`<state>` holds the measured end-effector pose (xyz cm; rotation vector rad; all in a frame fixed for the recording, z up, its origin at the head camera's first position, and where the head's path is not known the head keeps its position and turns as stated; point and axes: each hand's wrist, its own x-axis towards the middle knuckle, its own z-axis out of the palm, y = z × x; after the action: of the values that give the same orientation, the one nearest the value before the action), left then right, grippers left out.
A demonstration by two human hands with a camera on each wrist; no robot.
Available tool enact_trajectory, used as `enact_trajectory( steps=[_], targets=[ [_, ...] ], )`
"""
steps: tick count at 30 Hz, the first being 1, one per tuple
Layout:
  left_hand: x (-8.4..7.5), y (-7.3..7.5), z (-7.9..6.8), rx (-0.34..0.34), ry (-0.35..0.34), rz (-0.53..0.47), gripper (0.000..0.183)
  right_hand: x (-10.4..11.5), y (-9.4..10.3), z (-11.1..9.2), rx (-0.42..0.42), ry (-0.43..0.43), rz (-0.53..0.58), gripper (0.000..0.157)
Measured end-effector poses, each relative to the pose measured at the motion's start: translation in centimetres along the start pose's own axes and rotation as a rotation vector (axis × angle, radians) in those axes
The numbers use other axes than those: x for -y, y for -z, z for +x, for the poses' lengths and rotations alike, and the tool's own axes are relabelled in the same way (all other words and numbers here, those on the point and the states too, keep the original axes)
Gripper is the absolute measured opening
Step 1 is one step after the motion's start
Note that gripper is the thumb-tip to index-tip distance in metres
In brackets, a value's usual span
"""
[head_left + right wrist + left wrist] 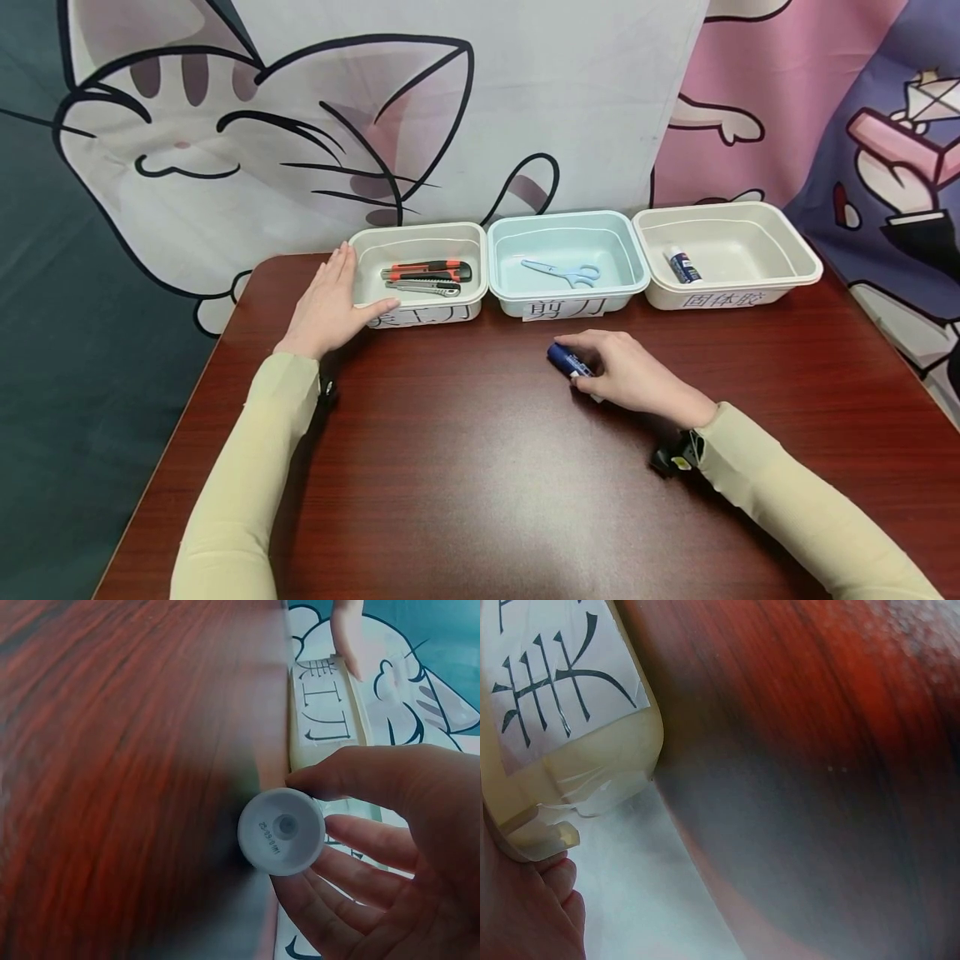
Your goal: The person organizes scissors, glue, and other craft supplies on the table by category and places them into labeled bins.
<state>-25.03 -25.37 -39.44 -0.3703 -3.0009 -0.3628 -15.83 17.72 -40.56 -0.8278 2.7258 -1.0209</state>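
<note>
My right hand [637, 372] pinches a glue stick [567, 362] between thumb and fingers, low over the table in front of the blue bin. The stick has a dark blue body, and its round white base [279, 832] faces the right wrist camera. At the left bin [420, 236], my left hand [330, 304] rests against the near left corner with fingers straight and the thumb along the front rim. Several utility knives [427, 272] lie inside that bin. In the left wrist view, part of the left hand [536, 907] shows beside the bin's labelled wall [607, 761].
A light blue bin [566, 223] in the middle holds blue scissors [564, 272]. The cream bin [750, 218] on the right holds another glue stick [682, 265]. All three bins stand in a row, with labels on their fronts, along the back of the brown table [465, 467], before a printed curtain [585, 100].
</note>
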Motion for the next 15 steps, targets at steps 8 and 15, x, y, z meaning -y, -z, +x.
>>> enact_trajectory(
  steps=[8, 15],
  targets=[
    [0.08, -0.06, 0.03, -0.002, -0.003, -0.002, 0.114, -0.21, 0.41, -0.16, -0.021, 0.004, -0.01, 0.057],
    [0.08, 0.01, 0.07, 0.005, -0.002, 0.0, 0.113, -0.42, 0.97, -0.28, -0.061, 0.017, -0.034, 0.056]
  ],
)
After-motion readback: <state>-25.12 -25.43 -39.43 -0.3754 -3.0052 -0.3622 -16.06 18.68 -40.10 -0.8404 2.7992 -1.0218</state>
